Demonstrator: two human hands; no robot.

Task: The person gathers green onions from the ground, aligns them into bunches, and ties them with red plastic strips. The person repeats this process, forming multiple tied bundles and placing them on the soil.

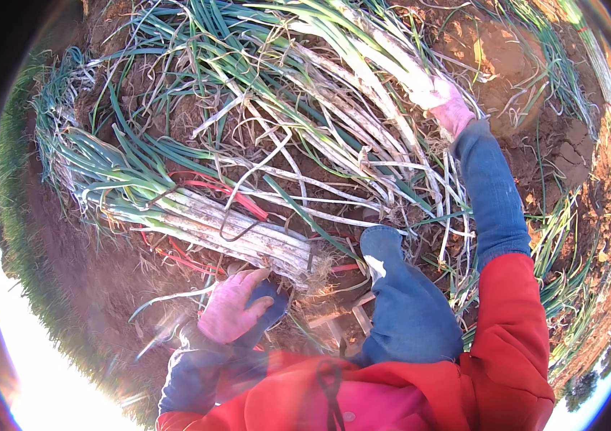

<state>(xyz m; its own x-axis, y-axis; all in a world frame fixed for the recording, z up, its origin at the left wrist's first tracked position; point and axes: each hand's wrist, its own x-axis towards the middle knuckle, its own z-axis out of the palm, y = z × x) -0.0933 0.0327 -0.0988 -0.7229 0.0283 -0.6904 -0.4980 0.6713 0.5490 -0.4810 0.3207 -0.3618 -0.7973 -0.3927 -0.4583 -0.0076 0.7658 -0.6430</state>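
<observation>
Several long green onions lie heaped on the soil, tops towards the upper left. My right hand, at the upper right, is closed around the white stalks of some green onions. In front of me lies a bundle of green onions, roots to the right, with a dark thin band looped over its stalks. Beside the bundle's lower edge is my left hand, fingers apart, holding nothing. Flat red ties lie behind the bundle, and more red ties lie in front of it.
My bent legs are close below the heap. Part of a wooden frame shows between them. More green onions lie on the right. At the upper right is a bundle with a red tie. Grass borders the soil on the left.
</observation>
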